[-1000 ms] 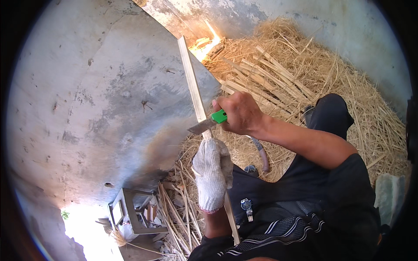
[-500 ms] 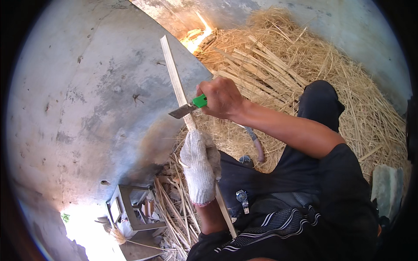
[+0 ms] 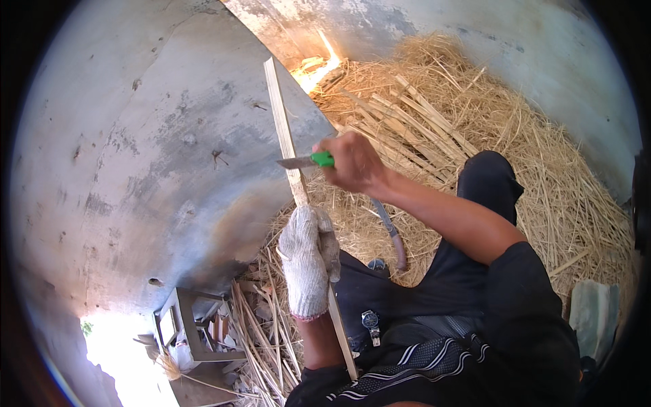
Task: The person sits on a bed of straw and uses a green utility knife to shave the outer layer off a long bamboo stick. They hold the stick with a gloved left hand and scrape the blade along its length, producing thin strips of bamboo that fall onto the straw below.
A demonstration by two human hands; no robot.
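Observation:
A long pale bamboo strip [image 3: 282, 122] stands slanted in front of me, its lower end reaching back to my shirt. My left hand [image 3: 306, 254], in a white knitted glove, is wrapped round the strip below its middle. Bare, my right hand [image 3: 352, 163] grips a knife [image 3: 323, 159] with a green handle. The knife's short grey blade lies across the strip a little above the glove. Just there, the strip's surface looks rough and stubbly.
Cut bamboo strips [image 3: 420, 122] lie on a heap of straw-like shavings [image 3: 542, 169]. A curved blade with a wooden handle [image 3: 400, 251] rests on the shavings between my legs. At lower left stand a grey frame-like stand [image 3: 196, 332] and more thin strips [image 3: 271, 325]. Concrete walls [image 3: 135, 169] enclose the spot.
My right hand has moved the knife slightly up the strip, farther from the glove. Its blade has turned from slanting down to nearly level. The whole view has shifted a little.

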